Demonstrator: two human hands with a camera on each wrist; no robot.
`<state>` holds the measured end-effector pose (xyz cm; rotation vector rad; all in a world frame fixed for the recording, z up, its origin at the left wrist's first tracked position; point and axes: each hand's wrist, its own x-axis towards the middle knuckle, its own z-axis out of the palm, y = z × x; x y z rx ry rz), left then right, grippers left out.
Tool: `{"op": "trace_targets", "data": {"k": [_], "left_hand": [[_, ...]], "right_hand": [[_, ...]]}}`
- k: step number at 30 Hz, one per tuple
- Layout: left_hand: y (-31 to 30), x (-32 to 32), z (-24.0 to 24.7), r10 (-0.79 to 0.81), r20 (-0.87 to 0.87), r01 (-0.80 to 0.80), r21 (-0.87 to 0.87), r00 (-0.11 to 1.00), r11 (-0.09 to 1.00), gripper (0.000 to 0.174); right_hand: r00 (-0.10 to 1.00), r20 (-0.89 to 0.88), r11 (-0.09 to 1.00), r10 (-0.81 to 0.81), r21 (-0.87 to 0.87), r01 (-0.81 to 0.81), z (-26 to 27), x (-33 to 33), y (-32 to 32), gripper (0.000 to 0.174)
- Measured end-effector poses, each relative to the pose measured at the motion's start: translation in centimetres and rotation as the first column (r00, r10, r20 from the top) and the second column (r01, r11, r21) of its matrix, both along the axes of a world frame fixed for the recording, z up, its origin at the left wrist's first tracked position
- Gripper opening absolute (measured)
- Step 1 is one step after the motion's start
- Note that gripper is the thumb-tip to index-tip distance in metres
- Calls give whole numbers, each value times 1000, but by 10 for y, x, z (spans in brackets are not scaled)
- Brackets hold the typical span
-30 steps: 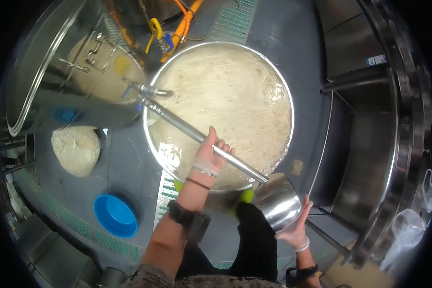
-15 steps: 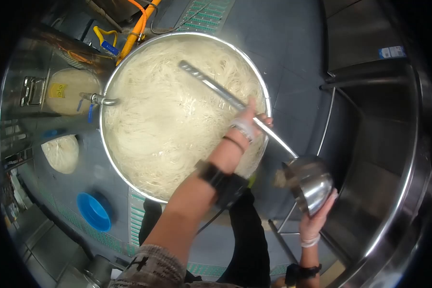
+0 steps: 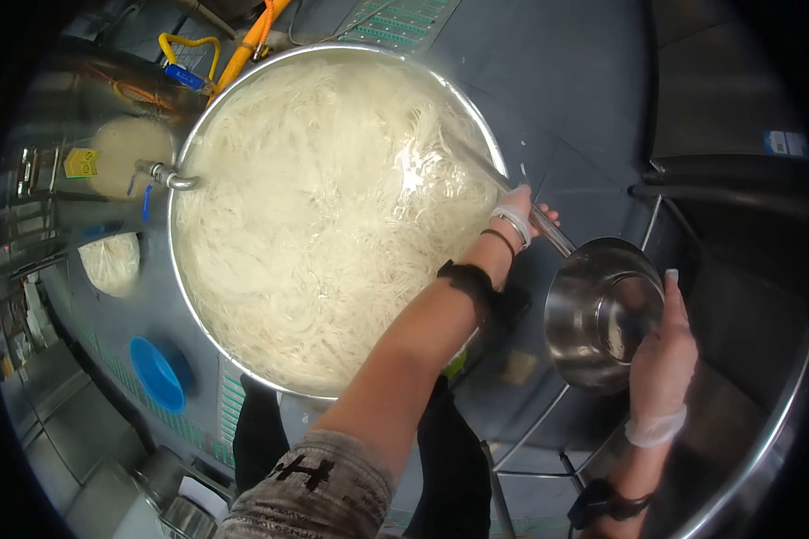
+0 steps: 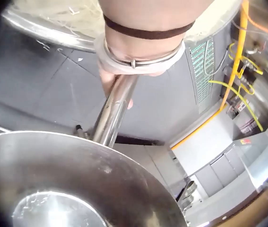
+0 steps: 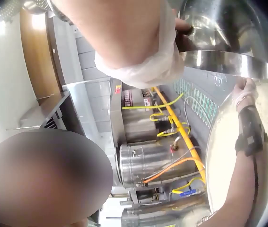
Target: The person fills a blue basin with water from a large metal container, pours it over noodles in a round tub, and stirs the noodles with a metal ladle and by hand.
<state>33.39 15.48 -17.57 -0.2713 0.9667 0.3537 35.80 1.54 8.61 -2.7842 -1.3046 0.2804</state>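
Observation:
A big round basin [image 3: 178, 269] holds water full of thin white noodles [image 3: 306, 207]. Over its right side my left hand [image 3: 523, 214] grips the metal tube handle [image 3: 555, 235] of a large stainless ladle. The ladle's bowl [image 3: 571, 310] is outside the basin's right rim, its mouth turned up toward the head view, with a few pale strands at the bottom. My right hand [image 3: 663, 368] supports the bowl's right side, one digit straight along the rim; its other fingers are largely hidden in the head view. In the left wrist view the bowl [image 4: 124, 175] fills the lower left.
Left of the basin stands a metal vat with a tap [image 3: 166, 175]. A tied bag [image 3: 111, 265] and a blue tub [image 3: 157, 373] sit on the floor. A yellow pipe [image 3: 243, 58] runs behind the basin, and a metal rack [image 3: 530, 440] stands at the right.
The ladle has moved right, away from the basin, with both hands on it. Its bowl has turned from showing its outside to showing its inside. The head view has shifted too.

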Motion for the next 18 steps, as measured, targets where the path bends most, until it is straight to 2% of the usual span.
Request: {"op": "trace_targets", "data": {"k": [2, 4, 6, 7, 8, 10, 11, 12, 13, 14, 15, 16, 17, 18], "left_hand": [[1, 0, -10, 46, 52, -44, -52, 998, 998, 46], [9, -1, -10, 94, 69, -87, -97, 993, 991, 49], [26, 0, -7, 113, 62, -110, -64, 992, 992, 50], [37, 2, -6, 122, 54, -121, -30, 991, 992, 51], [44, 2, -11, 127, 60, -125, -30, 990, 992, 51], [61, 1, -24, 168, 74, -166, -34, 983, 985, 51], [71, -6, -29, 227, 87, -216, -119, 970, 969, 45], [78, -18, -34, 230, 84, -219, -121, 970, 968, 45], [84, -31, -41, 120, 43, -122, 56, 992, 991, 38], [88, -41, -46, 16, -16, -12, 227, 1000, 974, 32], [88, -48, -50, 20, -17, -16, 229, 1000, 973, 32], [88, -55, -54, 162, -588, 396, 698, 793, 596, 28], [88, -63, -59, 599, -713, 862, 501, 364, 73, 25], [93, -71, -57, 599, -714, 861, 503, 362, 79, 25]], "right_hand": [[988, 92, 991, 125, -64, -120, 4, -9, 17, 60], [984, 50, 980, 170, -116, -163, 6, -12, 17, 64], [984, 151, 988, 95, 110, -112, -4, -19, 11, 71], [994, -28, 978, 109, 182, -102, -17, -9, -3, 78], [986, -148, 960, 75, 280, -31, -34, -8, -5, 77], [979, -170, 914, 112, 403, -35, -53, -14, 13, 78], [976, -105, 911, 189, 391, -134, -61, -14, 25, 77], [964, -42, 901, 262, 370, -229, -69, -14, 39, 77], [952, 29, 893, 306, 339, -298, -79, -14, 53, 77], [960, 37, 906, 278, 323, -275, -90, -15, 68, 75], [954, 68, 900, 293, 316, -300, -97, -12, 83, 75], [946, 98, 894, 310, 310, -325, -104, -9, 97, 74], [944, 97, 892, 314, 311, -329, -108, -8, 110, 74], [930, 117, 874, 348, 317, -367, -107, -7, 123, 73]]}}
